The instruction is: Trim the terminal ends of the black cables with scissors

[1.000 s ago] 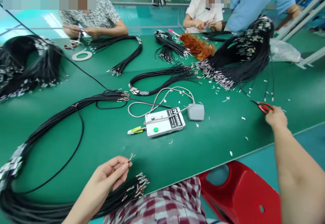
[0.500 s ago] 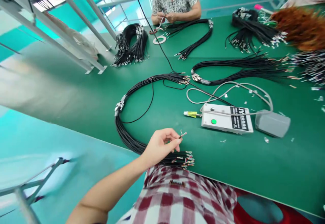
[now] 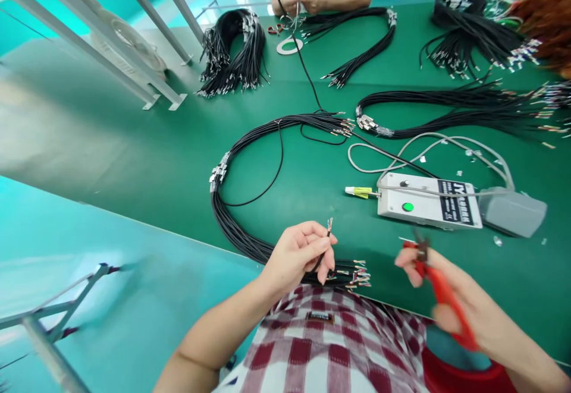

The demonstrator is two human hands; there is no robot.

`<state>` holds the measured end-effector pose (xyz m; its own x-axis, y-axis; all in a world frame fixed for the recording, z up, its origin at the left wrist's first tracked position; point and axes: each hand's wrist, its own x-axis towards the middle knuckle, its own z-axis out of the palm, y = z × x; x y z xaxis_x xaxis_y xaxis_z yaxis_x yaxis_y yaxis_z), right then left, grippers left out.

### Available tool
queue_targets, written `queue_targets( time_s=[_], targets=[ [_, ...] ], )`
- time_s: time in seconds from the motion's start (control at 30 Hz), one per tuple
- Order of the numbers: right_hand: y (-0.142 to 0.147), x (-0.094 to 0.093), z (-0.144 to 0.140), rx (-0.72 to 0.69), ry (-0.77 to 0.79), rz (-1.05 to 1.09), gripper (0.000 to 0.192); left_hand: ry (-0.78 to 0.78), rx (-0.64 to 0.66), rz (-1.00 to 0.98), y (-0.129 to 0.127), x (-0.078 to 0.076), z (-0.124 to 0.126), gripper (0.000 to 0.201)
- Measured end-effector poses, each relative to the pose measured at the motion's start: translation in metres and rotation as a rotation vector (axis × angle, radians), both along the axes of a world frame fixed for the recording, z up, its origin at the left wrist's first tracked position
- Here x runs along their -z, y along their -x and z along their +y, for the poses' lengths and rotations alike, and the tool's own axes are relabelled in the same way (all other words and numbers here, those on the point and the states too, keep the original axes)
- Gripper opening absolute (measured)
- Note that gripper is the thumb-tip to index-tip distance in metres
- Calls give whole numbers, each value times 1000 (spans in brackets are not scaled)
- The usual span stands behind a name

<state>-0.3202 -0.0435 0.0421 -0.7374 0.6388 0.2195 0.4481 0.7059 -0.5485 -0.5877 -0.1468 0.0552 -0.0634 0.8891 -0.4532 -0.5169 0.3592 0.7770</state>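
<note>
My left hand (image 3: 307,250) pinches a black cable (image 3: 320,260) near its end, where thin stripped wires (image 3: 330,224) stick up. Below that hand lie the loose ends of a bundle of black cables (image 3: 243,235), curving round to silver connectors (image 3: 220,168). On the right, my right hand (image 3: 464,292) is closed on red-handled scissors (image 3: 448,304), blurred by motion. Their dark blades point up and away from me. A small pale strip shows by the fingertips, too blurred to name.
A white box (image 3: 428,200) with a green button, a yellow-tipped probe (image 3: 359,192) and a grey pedal-like block (image 3: 513,211) stand at right. More cable bundles (image 3: 236,54) lie further back. Across the green table (image 3: 178,161) a person's hands (image 3: 303,2) work with white strips.
My right hand has come into view at the right with the red scissors. My left hand now holds the cable end more upright. The view has shifted slightly.
</note>
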Motion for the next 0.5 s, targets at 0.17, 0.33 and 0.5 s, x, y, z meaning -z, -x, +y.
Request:
queue_targets(
  time_s=[0.17,0.33,0.5],
  targets=[
    [64,-11,7,-138,-360,-131,28,-15,-28,-47,2,0,-6,35],
    [79,-27,15,-193,-623,-226,29,-23,-58,-18,2,2,-9,37],
    [80,-37,12,-212,-662,-280,28,-3,-64,21,2,0,-10,37]
  ],
)
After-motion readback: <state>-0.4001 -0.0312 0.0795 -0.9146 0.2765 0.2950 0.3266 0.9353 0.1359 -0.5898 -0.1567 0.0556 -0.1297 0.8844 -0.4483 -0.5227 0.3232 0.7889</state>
